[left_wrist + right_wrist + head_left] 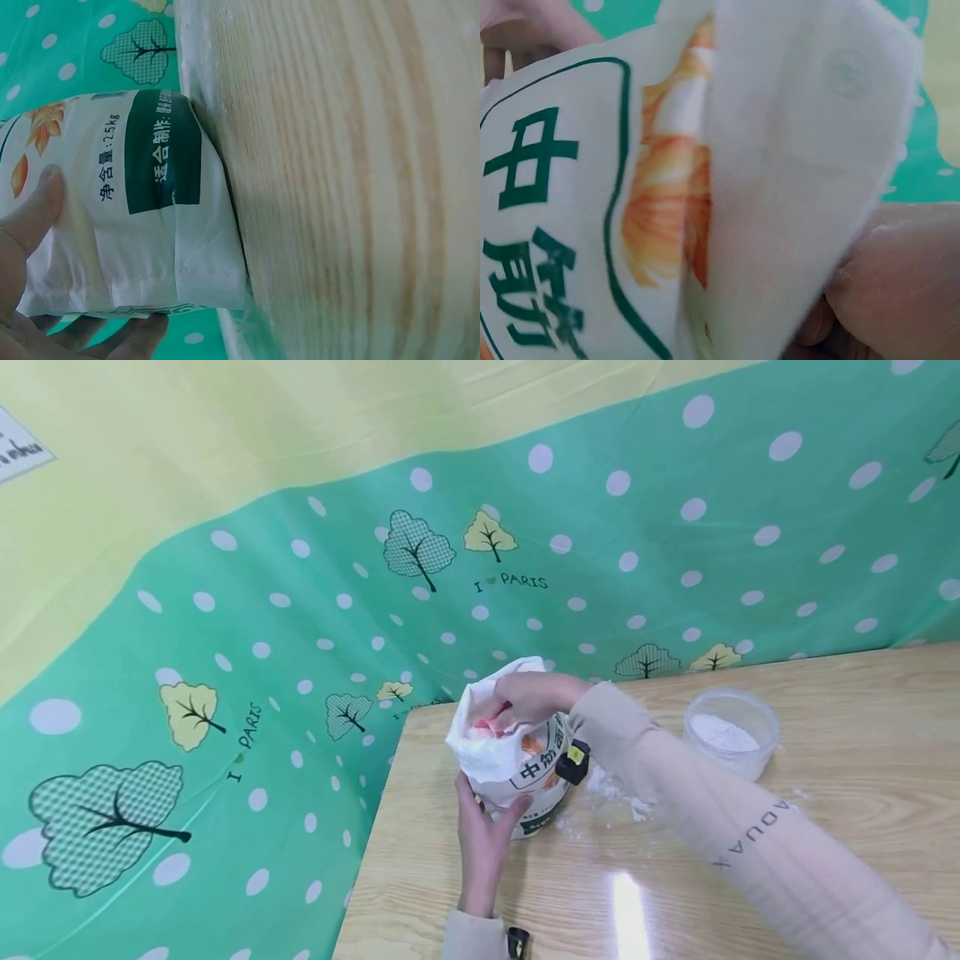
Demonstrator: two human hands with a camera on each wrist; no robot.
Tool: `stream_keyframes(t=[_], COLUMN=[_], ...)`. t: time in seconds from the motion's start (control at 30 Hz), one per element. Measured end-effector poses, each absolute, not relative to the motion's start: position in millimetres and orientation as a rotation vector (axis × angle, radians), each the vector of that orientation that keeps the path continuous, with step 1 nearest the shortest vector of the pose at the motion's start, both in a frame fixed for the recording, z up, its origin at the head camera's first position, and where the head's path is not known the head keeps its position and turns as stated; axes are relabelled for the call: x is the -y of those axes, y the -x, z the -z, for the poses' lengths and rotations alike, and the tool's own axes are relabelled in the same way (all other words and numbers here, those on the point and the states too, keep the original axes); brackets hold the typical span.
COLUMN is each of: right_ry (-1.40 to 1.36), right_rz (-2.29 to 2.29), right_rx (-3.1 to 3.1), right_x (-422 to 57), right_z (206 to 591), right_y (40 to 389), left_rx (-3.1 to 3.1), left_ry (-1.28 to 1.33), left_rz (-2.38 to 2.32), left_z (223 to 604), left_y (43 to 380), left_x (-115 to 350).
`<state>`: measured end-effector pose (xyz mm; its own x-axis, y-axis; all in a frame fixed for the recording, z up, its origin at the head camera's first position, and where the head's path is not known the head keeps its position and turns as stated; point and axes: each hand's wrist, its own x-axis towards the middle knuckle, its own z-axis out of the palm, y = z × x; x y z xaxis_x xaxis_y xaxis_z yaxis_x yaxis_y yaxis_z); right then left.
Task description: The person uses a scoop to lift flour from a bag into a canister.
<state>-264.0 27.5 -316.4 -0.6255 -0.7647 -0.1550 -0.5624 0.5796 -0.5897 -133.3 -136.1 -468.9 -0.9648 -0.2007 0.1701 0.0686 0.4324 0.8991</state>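
Note:
A white flour bag (491,766) with green print stands on the table, its top folded open. My left hand (483,839) grips the bag low on its near side; in the left wrist view the thumb (37,204) lies on the printed front and the other fingers are round the side. Inside the bag's mouth, my right hand (528,695) holds a pinkish-red scoop (489,725), only partly visible. The right wrist view shows the folded rim (802,150) hiding most of that hand.
On the wooden table (847,718), a round clear plastic tub (752,767) with white flour stands beyond my right forearm. Spilled flour (609,785) lies right of the bag. A green dotted cloth (480,635) hangs behind and to the left of the table.

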Motion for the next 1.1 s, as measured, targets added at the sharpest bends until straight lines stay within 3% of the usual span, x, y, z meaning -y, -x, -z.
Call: stream_keyframes(t=[0.67,1.1], right_ry=[1.185,1.054], right_rz=[0.880,1.092], right_rx=[-2.323,-2.248], right_x=[-61,-78], right_z=[318,317], right_y=[262,261], left_rx=[2.467,2.471], left_ry=[-0.100,-0.106], left_rz=[1.440,1.374], left_z=[471,474], left_y=[126,130], left_x=[132,138])
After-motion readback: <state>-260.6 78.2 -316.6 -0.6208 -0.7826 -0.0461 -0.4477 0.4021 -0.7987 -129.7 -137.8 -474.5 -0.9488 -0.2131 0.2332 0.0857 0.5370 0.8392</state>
